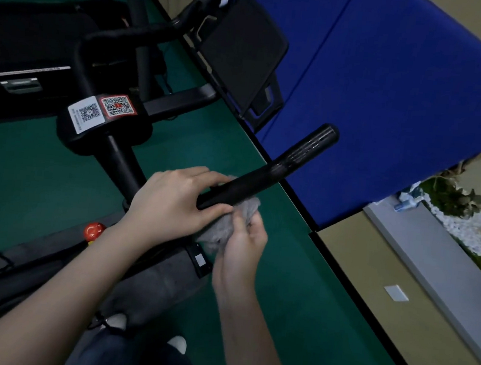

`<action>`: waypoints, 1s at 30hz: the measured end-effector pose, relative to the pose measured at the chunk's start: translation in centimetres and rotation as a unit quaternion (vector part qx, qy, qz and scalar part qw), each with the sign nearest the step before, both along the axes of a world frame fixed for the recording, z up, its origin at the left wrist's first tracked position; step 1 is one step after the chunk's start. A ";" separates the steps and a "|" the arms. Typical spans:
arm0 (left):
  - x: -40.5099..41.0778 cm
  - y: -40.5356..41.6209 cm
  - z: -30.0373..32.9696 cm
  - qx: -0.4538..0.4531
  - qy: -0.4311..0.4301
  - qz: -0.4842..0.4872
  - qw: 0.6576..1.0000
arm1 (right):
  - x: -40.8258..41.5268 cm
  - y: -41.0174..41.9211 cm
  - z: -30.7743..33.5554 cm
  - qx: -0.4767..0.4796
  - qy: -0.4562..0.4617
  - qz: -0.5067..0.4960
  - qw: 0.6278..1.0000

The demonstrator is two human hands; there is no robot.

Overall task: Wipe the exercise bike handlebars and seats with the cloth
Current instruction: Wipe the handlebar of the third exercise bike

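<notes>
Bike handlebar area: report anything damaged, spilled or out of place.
Nothing stands out. The left hand rests on the black handlebar, the right hand holds the grey cloth beneath it. No spill or visible damage.

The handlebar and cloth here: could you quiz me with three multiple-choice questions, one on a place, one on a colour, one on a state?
1. Where is the grey cloth?
A. Under the handlebar
B. On the floor
C. On the blue mat

2. What colour is the knob?
A. Yellow
B. Red
C. White

3. What is the left hand doing?
A. Hanging idle
B. Pointing
C. Gripping the handlebar

Answers: 1 A, the cloth bunches beneath the bar, held by the right hand. 2 B, it shows red. 3 C, its fingers curl round the bar.
</notes>
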State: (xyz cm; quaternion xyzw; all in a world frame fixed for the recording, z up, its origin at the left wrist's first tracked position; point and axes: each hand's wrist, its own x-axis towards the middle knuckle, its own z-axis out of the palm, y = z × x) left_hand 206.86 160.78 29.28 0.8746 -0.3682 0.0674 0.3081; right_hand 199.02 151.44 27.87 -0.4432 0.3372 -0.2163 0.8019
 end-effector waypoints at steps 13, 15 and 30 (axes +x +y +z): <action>-0.1 0.0 0.0 0.019 -0.004 -0.011 1.000 | 1.9 -0.4 0.4 -0.008 0.014 -0.184 0.983; 0.0 0.0 0.0 0.022 -0.006 -0.013 1.000 | 2.1 0.8 -0.1 -0.072 0.026 -0.223 0.972; 0.2 -0.3 -0.2 -0.010 -0.043 -0.012 0.999 | 3.7 -0.6 0.7 -0.138 0.008 -0.290 0.947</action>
